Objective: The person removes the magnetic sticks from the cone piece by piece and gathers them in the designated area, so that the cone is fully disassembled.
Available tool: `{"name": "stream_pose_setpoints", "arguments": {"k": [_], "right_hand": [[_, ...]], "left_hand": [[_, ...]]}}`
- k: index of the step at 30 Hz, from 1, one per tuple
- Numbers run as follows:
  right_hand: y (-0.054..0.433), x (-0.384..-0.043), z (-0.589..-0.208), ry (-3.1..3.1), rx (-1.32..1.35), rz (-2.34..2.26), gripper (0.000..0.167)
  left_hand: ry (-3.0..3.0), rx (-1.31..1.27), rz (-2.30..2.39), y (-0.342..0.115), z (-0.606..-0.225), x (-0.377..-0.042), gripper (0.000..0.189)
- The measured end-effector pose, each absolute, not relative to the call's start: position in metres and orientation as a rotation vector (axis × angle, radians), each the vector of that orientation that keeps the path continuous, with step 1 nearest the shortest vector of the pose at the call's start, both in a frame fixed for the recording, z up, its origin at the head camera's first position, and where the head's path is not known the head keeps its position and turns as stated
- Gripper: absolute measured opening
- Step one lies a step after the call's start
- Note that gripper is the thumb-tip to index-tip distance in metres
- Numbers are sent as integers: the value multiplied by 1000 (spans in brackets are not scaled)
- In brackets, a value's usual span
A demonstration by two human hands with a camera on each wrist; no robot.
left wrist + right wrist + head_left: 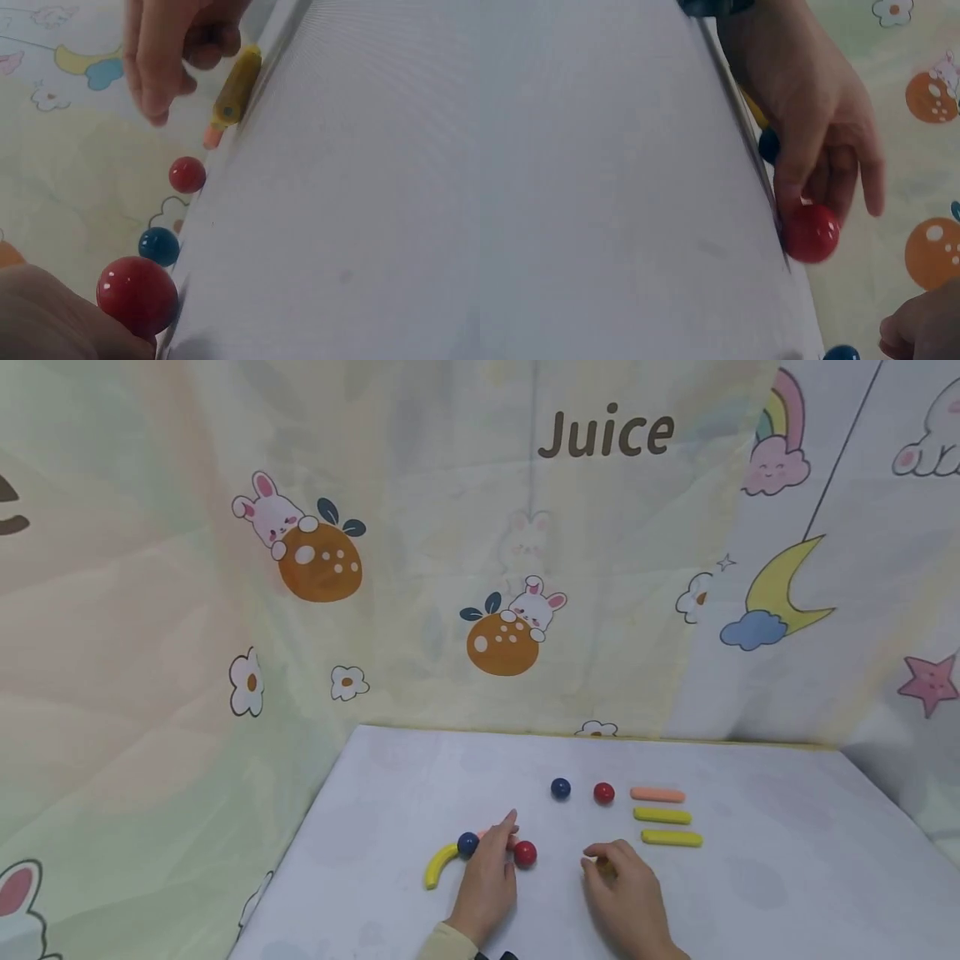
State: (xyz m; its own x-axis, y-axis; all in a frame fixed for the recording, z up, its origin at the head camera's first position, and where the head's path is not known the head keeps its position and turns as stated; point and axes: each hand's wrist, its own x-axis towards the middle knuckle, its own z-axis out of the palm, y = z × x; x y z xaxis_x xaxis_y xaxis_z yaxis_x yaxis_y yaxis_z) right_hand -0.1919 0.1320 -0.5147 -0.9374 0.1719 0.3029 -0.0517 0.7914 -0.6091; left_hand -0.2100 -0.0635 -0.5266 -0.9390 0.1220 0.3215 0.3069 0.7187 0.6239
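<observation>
In the head view my left hand (486, 881) reaches over a pink stick (483, 834), thumb and fingers either side of it and mostly hiding it. A blue ball (468, 845) and a curved yellow stick (441, 866) lie left of that hand. Against its right side sits a glossy red ball (525, 854), also large in the right wrist view (811, 233), where the left thumb (793, 169) comes down beside it. My right hand (628, 893), farther right, has curled fingers around a small yellow piece (606, 866), largely hidden by them.
Behind the hands lie a second blue ball (560, 788) and a second red ball (603, 793). Right of them are a straight pink stick (657, 795) and two straight yellow sticks (662, 815). A printed curtain (420, 635) hangs at the back edge of the white table (787, 860).
</observation>
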Motion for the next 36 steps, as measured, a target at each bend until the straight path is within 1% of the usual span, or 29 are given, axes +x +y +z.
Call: {"name": "stream_pose_setpoints", "arguments": {"k": [2, 4, 8, 11, 15, 18, 28, 36], "right_hand": [[117, -193, -515, -2654, -32, 946, 12], [105, -193, -515, -2658, 24, 971, 14], [88, -198, -517, -2677, 70, 959, 22], [81, -202, -519, -2700, 66, 955, 29], [77, -205, -521, -2728, 67, 970, 38], [75, -208, -521, -2752, 79, 972, 41], [72, -209, -519, -2801, 98, 941, 36], [82, -203, -512, -2832, 85, 1006, 34]], "left_hand": [[-2614, -360, -987, -66, -526, -210, 69], [-2527, -337, -910, -68, -524, -210, 56], [-2389, -189, -762, -76, -523, -213, 28], [-2408, -78, -685, -82, -524, -216, 17], [-2498, -9, -640, -82, -527, -217, 14], [-2537, 5, -638, -81, -528, -217, 14], [-2536, 1, -621, -80, -529, -219, 13], [-2508, -16, -642, -83, -531, -220, 14]]}}
